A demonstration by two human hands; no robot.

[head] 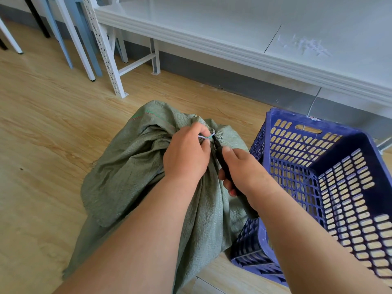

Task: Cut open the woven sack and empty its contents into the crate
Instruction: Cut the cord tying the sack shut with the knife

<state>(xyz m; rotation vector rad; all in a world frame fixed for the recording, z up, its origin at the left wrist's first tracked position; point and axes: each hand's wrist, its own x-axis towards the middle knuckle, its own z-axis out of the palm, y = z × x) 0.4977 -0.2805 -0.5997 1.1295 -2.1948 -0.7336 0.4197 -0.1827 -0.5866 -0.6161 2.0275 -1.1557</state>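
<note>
A: Where's the sack?

B: Green woven sack (135,177) sits on the wood floor (42,124), neck bunched and tied at the top. Blue slotted crate (318,177) is just beside it on the right, touching the sack's lower side. The crate shows nothing inside

A: Hands?

B: Left hand (186,153) is closed round the gathered neck, its fingers (204,143) pinching a thin pale tie string (206,136) taut. Right hand (244,172) is wrapped tight round a black-handled cutter (220,153), tip right at the string beside the knot. Can't make out the blade itself

A: So still on the cut

B: Looks that way. Neck is tied shut, nothing emptied

A: How will it handle?

B: Weave is soft and floppy, creases everywhere, no stiffness of its own. It bulges low, so probably a fair load inside, but the contents are hidden. Cloth like that tends to be slick, so a flat palm would likely slide

A: Grip points?

B: For the cut, the neck just below the knot, as the left hand has it. For tipping, likely a bunched fistful at the bottom corners and the open mouth aimed over the crate rim. Expect it to sag and shift as it goes over

A: Risk?

B: Cutter tip is very near the left fingers
</note>
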